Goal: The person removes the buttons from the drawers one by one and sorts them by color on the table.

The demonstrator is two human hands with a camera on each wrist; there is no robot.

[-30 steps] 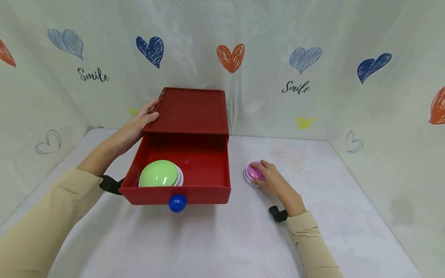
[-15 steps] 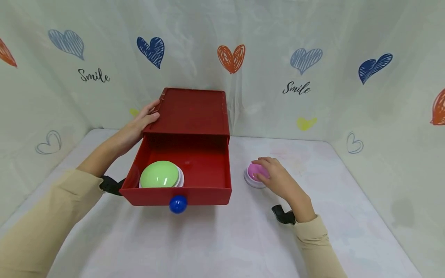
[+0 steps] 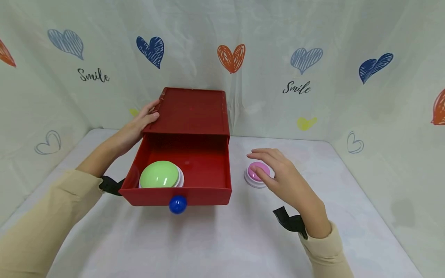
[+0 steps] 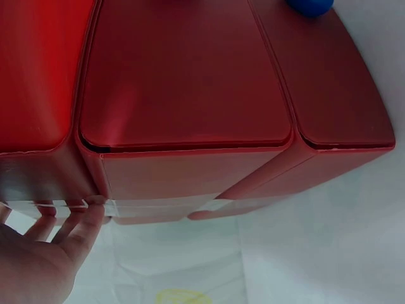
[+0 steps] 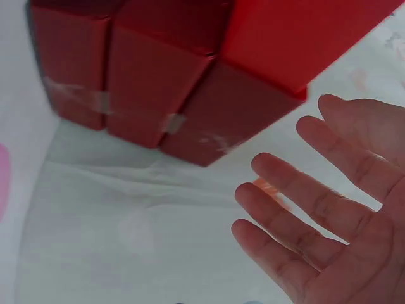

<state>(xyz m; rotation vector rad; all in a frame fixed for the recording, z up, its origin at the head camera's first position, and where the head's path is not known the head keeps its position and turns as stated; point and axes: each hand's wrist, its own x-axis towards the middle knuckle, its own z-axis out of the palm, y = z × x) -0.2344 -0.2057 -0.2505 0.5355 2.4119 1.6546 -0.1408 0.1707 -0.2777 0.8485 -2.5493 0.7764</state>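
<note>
my right hand (image 3: 286, 178), fingers spread, holding nothing, hovers by the glossy pink dome (image 3: 260, 167), between the right edge of the counter (image 3: 222, 239) and the red box (image 3: 191, 112) my left hand (image 3: 139, 120) touches, fingers extended.

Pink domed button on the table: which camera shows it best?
The head view: the pink domed button and its white base mostly show, with the right hand partly overlapping. The right wrist view catches only a pink patch at its left edge, probably this button; the left wrist view shows none of it.
</note>
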